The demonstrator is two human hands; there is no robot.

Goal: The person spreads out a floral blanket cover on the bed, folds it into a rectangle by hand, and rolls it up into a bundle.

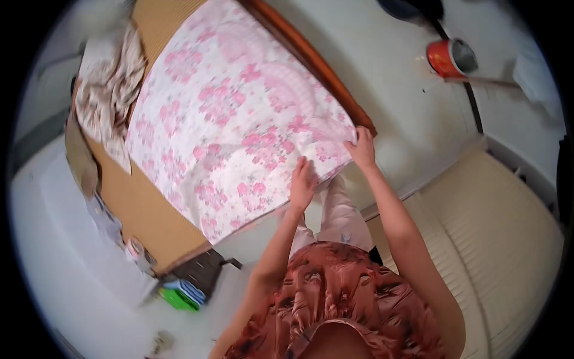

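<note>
A white sheet with pink flowers (221,119) lies spread over a bed whose tan mat (134,203) shows along the left side. At the sheet's near right corner, beside the end of the wooden bed edge (317,66), my right hand (362,147) has its fingers bent over the cloth's edge, thumb toward the left. My left hand (304,179) rests on the sheet near its front edge, fingers stretched out and lying on the fabric.
Crumpled beige cloth (110,90) lies at the bed's upper left. A red bucket (448,58) stands on the floor at the upper right. A beige padded surface (478,239) is at the right. Green and blue packets (182,294) sit near the bed's lower corner.
</note>
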